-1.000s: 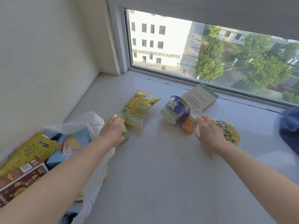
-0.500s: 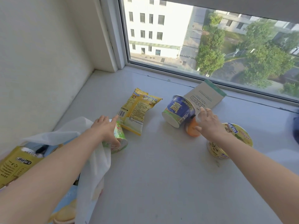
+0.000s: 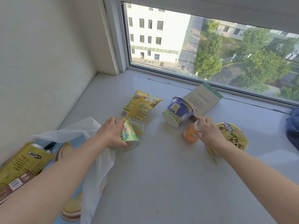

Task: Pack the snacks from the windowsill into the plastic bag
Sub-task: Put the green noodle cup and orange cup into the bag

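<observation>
Snacks lie scattered on the pale windowsill (image 3: 161, 183). Closest to the crumpled white plastic bag (image 3: 76, 135) is a green paper cup (image 3: 129, 136), tipped on its side right at the bag's mouth. The left hand (image 3: 111, 135) curls round its wall, apparently to sweep it in. Farther from the bag, the right hand (image 3: 208, 131) pinches a small orange bottle (image 3: 190, 135) by its white cap, likely next. Beyond the bag wait a yellow foil pouch (image 3: 140, 109), a blue paper tub (image 3: 178, 110) on its side, a yellow-lidded bowl (image 3: 233, 139) and a beige booklet (image 3: 202, 99). A white wall (image 3: 40, 62) rises behind the bag, and a window (image 3: 210, 46) overlooks trees.
</observation>
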